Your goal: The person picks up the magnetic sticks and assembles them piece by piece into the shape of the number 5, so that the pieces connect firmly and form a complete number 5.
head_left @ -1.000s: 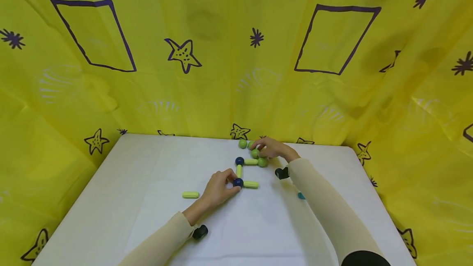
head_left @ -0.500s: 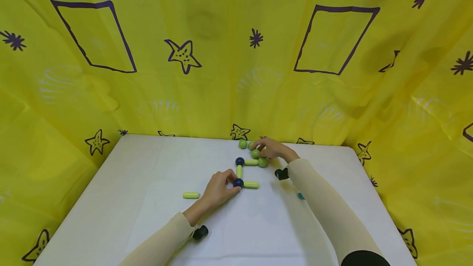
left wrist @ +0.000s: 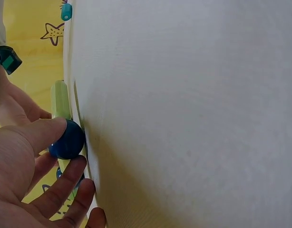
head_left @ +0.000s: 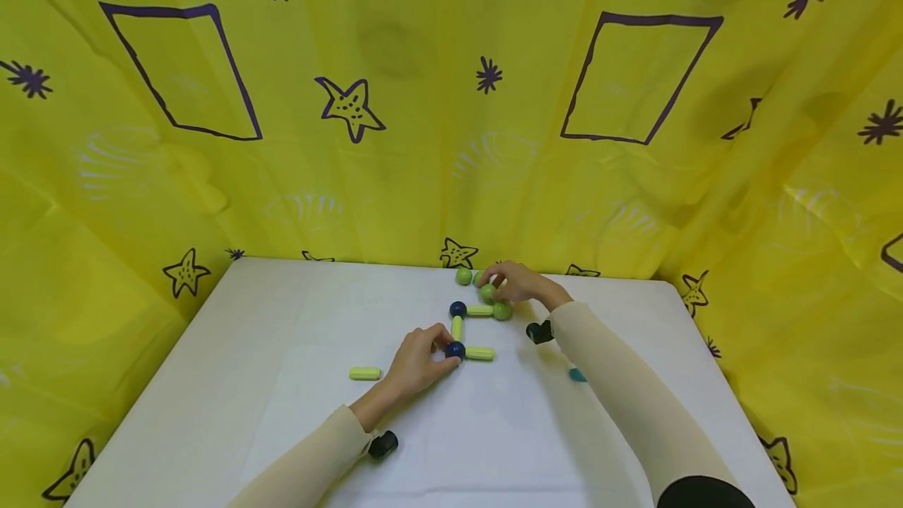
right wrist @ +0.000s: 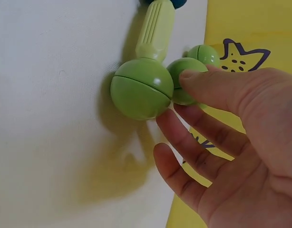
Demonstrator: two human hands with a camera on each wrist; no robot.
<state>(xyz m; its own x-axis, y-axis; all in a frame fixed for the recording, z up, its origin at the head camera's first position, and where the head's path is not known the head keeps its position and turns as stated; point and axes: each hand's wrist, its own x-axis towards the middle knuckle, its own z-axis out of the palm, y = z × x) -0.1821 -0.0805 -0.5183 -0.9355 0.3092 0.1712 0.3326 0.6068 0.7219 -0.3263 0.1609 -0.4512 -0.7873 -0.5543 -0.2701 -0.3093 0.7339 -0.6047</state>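
Observation:
My left hand (head_left: 416, 363) pinches the near dark blue ball (head_left: 455, 350) of a small frame between thumb and fingers; the left wrist view shows the thumb on that ball. A pale green ribbed rod (head_left: 457, 328) links it to a far blue ball (head_left: 458, 309). Another rod (head_left: 480, 353) points right from the near ball. From the far ball, a third rod (head_left: 480, 310) runs to a green ball (head_left: 502, 310). My right hand (head_left: 518, 282) pinches a second green ball (right wrist: 184, 65), which sits against the first one; part of it hides behind the thumb.
Two more green balls lie at the table's back edge, one of them (head_left: 463, 277) in plain sight. A loose pale green rod (head_left: 364, 374) lies left of my left hand. A teal piece (head_left: 578, 375) is partly hidden by the right sleeve. Yellow curtains (head_left: 409, 179) surround the white table (head_left: 296, 320).

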